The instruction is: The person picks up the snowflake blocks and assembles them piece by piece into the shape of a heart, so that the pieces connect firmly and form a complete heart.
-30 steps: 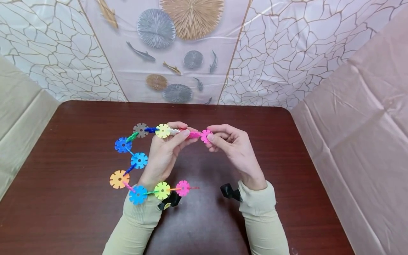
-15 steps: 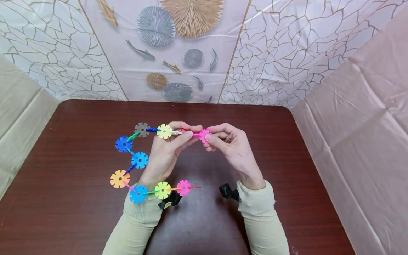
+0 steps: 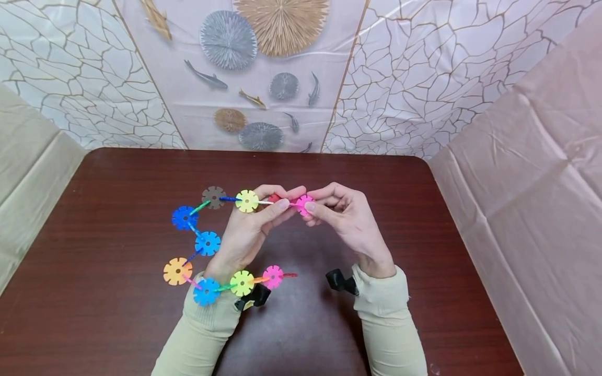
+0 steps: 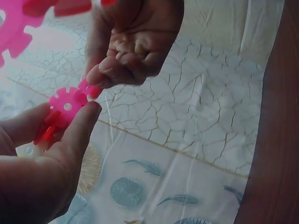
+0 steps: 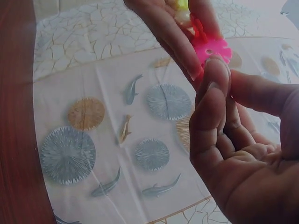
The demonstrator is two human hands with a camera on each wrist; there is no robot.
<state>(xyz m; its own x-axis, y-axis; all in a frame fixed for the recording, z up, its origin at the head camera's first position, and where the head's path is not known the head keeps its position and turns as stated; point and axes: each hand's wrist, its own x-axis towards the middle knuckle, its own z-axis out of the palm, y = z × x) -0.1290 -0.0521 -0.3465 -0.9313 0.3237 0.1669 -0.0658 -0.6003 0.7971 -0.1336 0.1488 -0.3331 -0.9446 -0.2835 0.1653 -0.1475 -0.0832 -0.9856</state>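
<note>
A chain of slotted plastic snowflake discs in many colours hangs from my left hand point(image 3: 251, 227) and loops round over that wrist. My left thumb and fingers pinch a pink disc point(image 4: 67, 105) near the chain's upper end, beside a red disc point(image 3: 274, 198). At that end my right hand point(image 3: 345, 219) pinches another pink disc point(image 3: 304, 205) between thumb and finger. The two pink discs touch edge to edge, set crosswise. In the right wrist view the right fingertips point(image 5: 217, 77) partly cover the join. The chain's other end has a red disc point(image 3: 290, 275) seen edge-on.
The hands are above a dark brown table point(image 3: 117, 324). A patterned cloth point(image 3: 400, 94) stands behind it, and plain beige cloth point(image 3: 527, 219) rises on the right. Black wrist cameras point(image 3: 340, 282) jut from both cuffs.
Both hands have drawn slightly closer together, and the left fingers now cover more of the inner pink disc. The chain has shifted a little right and turned slightly.
</note>
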